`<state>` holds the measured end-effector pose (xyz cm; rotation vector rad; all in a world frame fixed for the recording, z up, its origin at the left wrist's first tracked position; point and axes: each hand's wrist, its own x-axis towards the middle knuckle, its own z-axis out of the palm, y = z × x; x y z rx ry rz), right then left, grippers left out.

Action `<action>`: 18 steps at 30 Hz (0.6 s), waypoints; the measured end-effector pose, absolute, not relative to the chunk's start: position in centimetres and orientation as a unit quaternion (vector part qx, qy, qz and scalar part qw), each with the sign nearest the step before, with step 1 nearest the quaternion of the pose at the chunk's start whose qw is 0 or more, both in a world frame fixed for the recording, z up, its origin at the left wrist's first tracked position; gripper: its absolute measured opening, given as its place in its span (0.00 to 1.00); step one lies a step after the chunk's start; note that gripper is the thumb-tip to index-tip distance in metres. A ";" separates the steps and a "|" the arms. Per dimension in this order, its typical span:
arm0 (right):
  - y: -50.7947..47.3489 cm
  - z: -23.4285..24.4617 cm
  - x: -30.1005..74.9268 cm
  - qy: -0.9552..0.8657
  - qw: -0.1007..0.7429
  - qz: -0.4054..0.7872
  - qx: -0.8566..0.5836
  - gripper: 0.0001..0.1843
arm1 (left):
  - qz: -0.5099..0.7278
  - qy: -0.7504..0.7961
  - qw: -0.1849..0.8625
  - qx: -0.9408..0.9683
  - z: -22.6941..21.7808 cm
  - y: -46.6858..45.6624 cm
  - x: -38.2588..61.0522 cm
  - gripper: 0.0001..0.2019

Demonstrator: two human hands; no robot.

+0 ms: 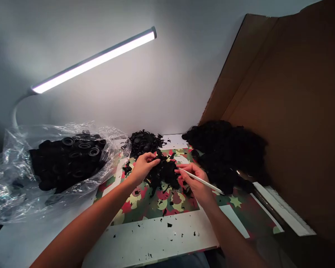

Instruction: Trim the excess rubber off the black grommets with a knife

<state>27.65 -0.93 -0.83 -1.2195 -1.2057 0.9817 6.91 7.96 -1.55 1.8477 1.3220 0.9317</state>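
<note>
My left hand [143, 166] is closed in a pinch on a black piece at the edge of a small heap of black scraps [164, 172] in the middle of the patterned mat [147, 203]. My right hand [194, 181] grips a thin white stick tool [202, 181] like a pen, its tip pointing at the same heap. Both hands meet over the scraps.
A clear plastic bag [22, 175] of black round parts [68, 158] lies at the left. Another scrap pile [144, 142] sits behind the hands, and a big dark pile [229, 154] at the right against a cardboard wall [290, 123]. A lit bar lamp [93, 61] hangs overhead.
</note>
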 end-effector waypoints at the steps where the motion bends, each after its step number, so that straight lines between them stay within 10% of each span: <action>1: -0.8 -0.5 27.2 -0.516 0.555 0.415 -0.504 0.15 | 0.386 0.500 0.382 0.675 -1.4 7.3 6.4 0.13; 5: -0.7 0.5 24.6 -0.563 0.542 0.428 -0.453 0.12 | 0.494 0.432 0.575 0.489 -0.8 4.3 5.0 0.15; 18: -1.6 1.8 20.9 -0.638 0.520 0.363 -0.437 0.08 | 0.525 0.430 0.580 0.451 -0.2 0.8 3.7 0.16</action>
